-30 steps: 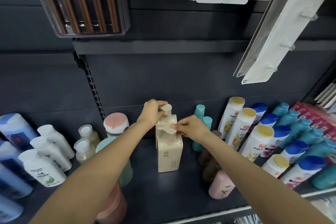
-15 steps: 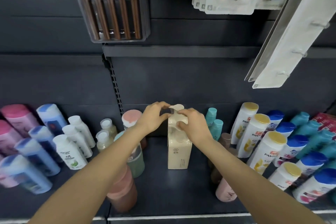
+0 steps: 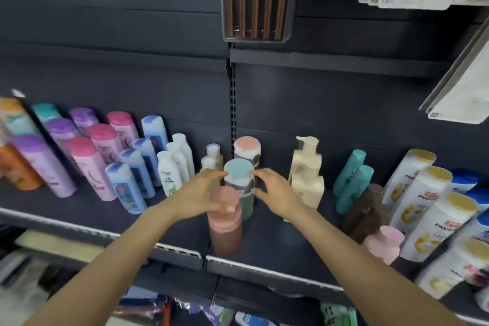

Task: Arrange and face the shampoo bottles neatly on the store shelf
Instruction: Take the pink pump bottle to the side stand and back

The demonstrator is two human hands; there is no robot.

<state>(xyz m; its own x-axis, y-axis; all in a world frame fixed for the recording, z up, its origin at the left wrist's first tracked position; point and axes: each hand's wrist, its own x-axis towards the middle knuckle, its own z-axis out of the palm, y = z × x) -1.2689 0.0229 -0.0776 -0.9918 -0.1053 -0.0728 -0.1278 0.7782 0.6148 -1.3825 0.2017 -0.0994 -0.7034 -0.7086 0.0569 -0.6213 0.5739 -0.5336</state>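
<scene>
In the head view, our hands flank the upright green cylindrical bottle with the teal flat cap (image 3: pixel 239 182) on the dark store shelf (image 3: pixel 277 241). Our left hand (image 3: pixel 201 197) and right hand (image 3: pixel 275 190) have fingers spread at its sides, gripping nothing we can confirm. The bottle stands vertical between them, equally near both.

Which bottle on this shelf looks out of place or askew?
The pink-capped bottle at the right front looks tipped forward, out of line beside the brown bottles. The cream pump bottles stand upright. Nothing looks spilled.
</scene>
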